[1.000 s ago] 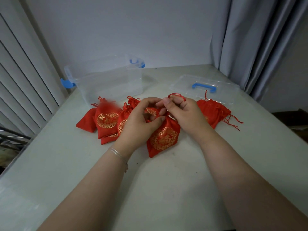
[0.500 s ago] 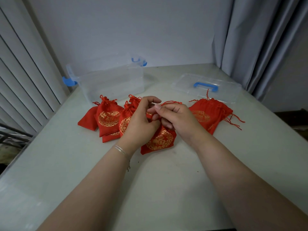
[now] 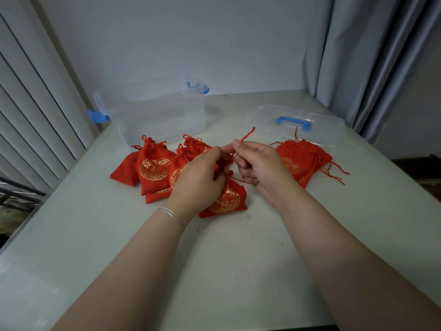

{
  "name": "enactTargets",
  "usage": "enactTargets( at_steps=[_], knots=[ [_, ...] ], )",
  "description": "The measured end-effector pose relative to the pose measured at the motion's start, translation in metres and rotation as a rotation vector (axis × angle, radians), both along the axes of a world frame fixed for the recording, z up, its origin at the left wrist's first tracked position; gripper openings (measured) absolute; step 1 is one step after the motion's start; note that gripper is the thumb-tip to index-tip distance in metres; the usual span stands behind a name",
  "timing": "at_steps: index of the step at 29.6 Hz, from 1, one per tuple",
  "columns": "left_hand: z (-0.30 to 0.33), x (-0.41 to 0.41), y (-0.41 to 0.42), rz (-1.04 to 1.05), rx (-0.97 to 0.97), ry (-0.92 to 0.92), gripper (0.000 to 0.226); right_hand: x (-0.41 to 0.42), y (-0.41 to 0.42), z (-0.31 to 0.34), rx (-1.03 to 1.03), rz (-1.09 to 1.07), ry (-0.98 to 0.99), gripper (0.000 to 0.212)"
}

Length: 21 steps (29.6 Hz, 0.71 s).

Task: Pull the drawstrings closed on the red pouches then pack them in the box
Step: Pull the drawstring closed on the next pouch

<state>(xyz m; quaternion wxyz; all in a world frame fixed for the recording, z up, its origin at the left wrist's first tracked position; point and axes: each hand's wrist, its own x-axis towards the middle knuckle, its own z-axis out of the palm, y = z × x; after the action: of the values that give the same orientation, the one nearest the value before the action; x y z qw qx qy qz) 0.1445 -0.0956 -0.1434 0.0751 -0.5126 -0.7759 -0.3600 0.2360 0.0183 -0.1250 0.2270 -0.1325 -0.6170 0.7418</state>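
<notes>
A red pouch with a gold emblem (image 3: 226, 201) lies at the table's centre. My left hand (image 3: 198, 177) grips its gathered neck. My right hand (image 3: 257, 163) pinches its red drawstring (image 3: 247, 134), whose end sticks up past my fingertips. To the left, several closed red pouches (image 3: 155, 168) lie in a cluster. At the right lies a pile of open pouches (image 3: 303, 161) with loose strings. The clear box (image 3: 152, 115) with blue latches stands open at the back left.
The clear lid (image 3: 322, 130) with a blue handle lies flat at the back right. Blinds run along the table's left side and a grey curtain hangs at the right. The pale table (image 3: 214, 259) reaches to the wall behind.
My right hand has drawn the string up and to the right, away from my left hand. The pouch's neck has bunched tighter under my left hand.
</notes>
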Motion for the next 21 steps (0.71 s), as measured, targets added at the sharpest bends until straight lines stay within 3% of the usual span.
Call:
enactTargets(
  at_steps=[7,11,15,17,19,21],
  knots=[
    [-0.001,0.000,0.000,0.038,-0.131,0.283,0.027,0.002,0.008,0.004,-0.180,-0.062,0.041,0.027],
    [-0.003,0.000,0.003,0.075,-0.078,0.397,0.017,0.001,0.004,0.005,-0.370,-0.015,0.087,0.028],
    [0.000,0.001,0.007,0.120,-0.110,0.496,0.031,0.000,0.000,0.007,-0.544,-0.018,0.162,0.028],
    [-0.001,0.003,0.010,0.142,-0.071,0.542,0.024,-0.001,-0.001,0.008,-0.619,-0.015,0.206,0.028],
    [-0.001,0.004,0.012,0.168,-0.006,0.566,0.015,-0.001,-0.003,0.009,-0.658,-0.012,0.245,0.028],
    [0.000,0.003,0.013,0.194,0.047,0.541,0.020,0.000,-0.003,0.010,-0.633,-0.009,0.251,0.028]
  ],
)
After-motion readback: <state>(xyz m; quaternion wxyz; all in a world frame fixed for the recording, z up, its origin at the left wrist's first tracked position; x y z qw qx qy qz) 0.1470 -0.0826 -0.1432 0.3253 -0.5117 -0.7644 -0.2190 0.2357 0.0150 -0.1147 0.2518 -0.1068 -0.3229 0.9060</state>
